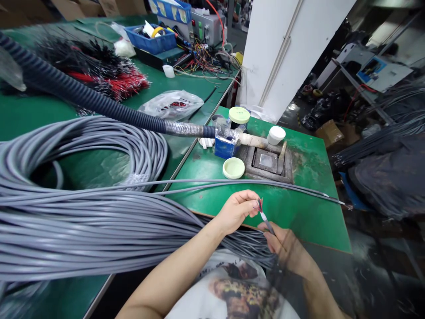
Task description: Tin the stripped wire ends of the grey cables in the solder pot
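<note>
My left hand [241, 207] pinches the thin inner wires [260, 204] at the stripped end of a grey cable [268, 227]. These wires look red and dark, with a white section below them where the grey jacket stops. The jacketed part is gripped between the fingers of my right hand [280, 241], close to the white section. Both hands are above the front edge of the green table. Beneath them hangs a thick bundle of grey cables [133, 235] that comes from the left. The far course of the held cable is hidden among the bundle.
A coil of grey cable [149, 146] lies left. Two cables [239, 182] cross the green table [312, 221]. Behind them are a square metal pot [267, 160], a pale lid [233, 168], a white jar [276, 134] and a ribbed hose [99, 104] reaching over a blue box [226, 148].
</note>
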The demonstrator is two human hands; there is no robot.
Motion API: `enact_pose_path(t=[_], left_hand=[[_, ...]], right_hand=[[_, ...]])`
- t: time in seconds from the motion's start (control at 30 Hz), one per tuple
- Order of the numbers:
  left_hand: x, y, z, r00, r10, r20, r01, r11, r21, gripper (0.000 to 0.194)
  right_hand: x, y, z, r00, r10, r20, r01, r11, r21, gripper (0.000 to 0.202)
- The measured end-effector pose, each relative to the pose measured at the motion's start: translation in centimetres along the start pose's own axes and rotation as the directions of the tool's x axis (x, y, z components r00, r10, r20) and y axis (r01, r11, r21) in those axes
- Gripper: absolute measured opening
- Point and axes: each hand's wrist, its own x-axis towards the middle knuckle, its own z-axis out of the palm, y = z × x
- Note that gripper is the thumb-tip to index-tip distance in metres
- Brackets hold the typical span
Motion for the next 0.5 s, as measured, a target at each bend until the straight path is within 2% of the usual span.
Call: enact_pose_path(t=[0.1, 0.2, 0.33, 0.5], left_hand=[[0.0, -0.4, 0.2, 1.0, 0.016, 0.014, -0.016, 0.999, 0.041, 0.023], [-0.1, -0.6, 0.3, 0.999, 0.044, 0.02, -0.045, 0.995, 0.087, 0.022], [-0.3, -0.3, 0.3, 0.998, 0.059, 0.027, -0.061, 0.995, 0.073, 0.025], [-0.3, -0.3, -0.1, 0.988, 0.12, 0.097, -0.128, 0.989, 0.079, 0.024]], right_hand=[[0.1, -0.5, -0.4, 0.999, -0.024, -0.021, 0.023, 0.999, -0.049, 0.032], [0.3, -1.4, -1.1, 0.999, -0.035, 0.024, 0.037, 0.996, -0.079, 0.031], [0.4, -2.1, -1.5, 0.999, 0.025, 0.046, -0.024, 0.999, -0.036, 0.033], [0.4, -2.0, -1.4, 0.999, 0.023, 0.04, -0.024, 0.999, 0.036, 0.032]])
